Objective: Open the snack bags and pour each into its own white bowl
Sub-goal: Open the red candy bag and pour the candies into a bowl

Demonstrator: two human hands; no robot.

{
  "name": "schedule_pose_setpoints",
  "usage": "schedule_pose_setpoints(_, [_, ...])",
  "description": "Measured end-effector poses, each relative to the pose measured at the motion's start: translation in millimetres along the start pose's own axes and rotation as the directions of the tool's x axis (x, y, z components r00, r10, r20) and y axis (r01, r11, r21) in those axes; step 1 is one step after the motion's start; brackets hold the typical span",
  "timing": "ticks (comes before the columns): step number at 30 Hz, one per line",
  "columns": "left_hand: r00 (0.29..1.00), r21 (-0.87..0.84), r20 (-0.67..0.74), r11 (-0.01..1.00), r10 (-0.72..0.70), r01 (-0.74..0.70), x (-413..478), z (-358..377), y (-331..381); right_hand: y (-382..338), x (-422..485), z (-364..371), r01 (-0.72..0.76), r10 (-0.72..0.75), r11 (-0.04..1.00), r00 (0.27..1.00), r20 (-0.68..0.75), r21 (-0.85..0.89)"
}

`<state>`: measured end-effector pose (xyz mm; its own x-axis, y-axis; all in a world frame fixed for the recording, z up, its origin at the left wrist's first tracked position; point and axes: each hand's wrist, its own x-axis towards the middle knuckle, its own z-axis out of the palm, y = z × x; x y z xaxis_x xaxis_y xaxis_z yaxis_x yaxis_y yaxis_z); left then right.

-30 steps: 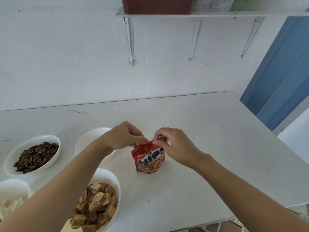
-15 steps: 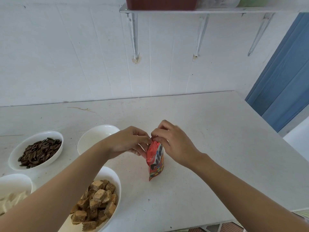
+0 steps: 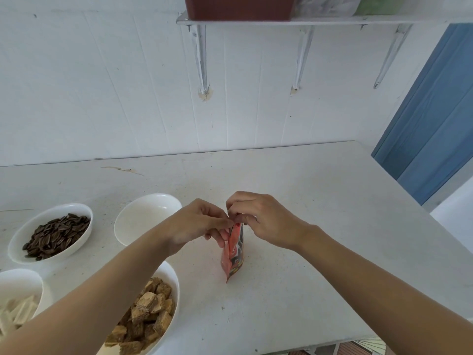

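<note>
I pinched the top edge of the glossy red snack bag [image 3: 234, 254] with the curled fingers [image 3: 217, 219] of my left hand [image 3: 199, 225] and my right hand [image 3: 266, 221], both tight on the crinkled foil. The bag stood edge-on on the matte white counter [image 3: 320, 226], near a smooth, round empty bowl [image 3: 143, 216] to its left. Three more glazed bowls [image 3: 15, 242] held striped sunflower seeds [image 3: 56, 234], square brown wafer cubes [image 3: 148, 316] and pale sticks [image 3: 18, 311].

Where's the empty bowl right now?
Head view, left of centre: the empty bowl sits between the seed bowl and the left hand, which pinches the red snack bag.
</note>
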<state>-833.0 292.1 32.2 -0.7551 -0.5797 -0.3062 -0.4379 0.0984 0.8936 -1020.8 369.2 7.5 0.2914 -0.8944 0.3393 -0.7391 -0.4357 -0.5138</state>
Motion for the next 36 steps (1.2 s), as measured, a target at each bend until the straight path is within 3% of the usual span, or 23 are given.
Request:
schedule_pose_setpoints(10, [0.968, 0.135, -0.244, 0.99, 0.062, -0.029, 0.9, 17.0, -0.8, 1.3, 0.4, -4.8, 0.075, -0.073, 0.983, 0.997, 0.018, -0.17])
schedule_pose_setpoints(17, [0.882, 0.451, -0.437, 0.891, 0.177, 0.044, 2.3, -6.8, -5.6, 9.8, -16.0, -19.5, 0.039, -0.032, 0.978, 0.999, 0.038, -0.207])
schedule_pose_setpoints(22, [0.872, 0.575, -0.407, 0.818, 0.274, 0.011, 0.4, -4.7, -2.4, 7.6, -23.8, -20.3, 0.038, -0.028, 0.95, 0.999, 0.036, -0.309])
schedule_pose_setpoints(32, [0.844, 0.459, -0.467, 0.888, 0.263, -0.023, 6.2, -7.5, -10.2, 7.2, -31.6, -5.5, 0.015, -0.009, 0.949, 1.0, 0.02, -0.316])
schedule_pose_setpoints(36, [0.888, 0.299, -0.425, 0.953, 0.173, -0.042, 1.8, 3.9, -10.0, 6.0, -29.3, 6.9, 0.046, -0.081, 0.899, 0.995, -0.063, -0.435])
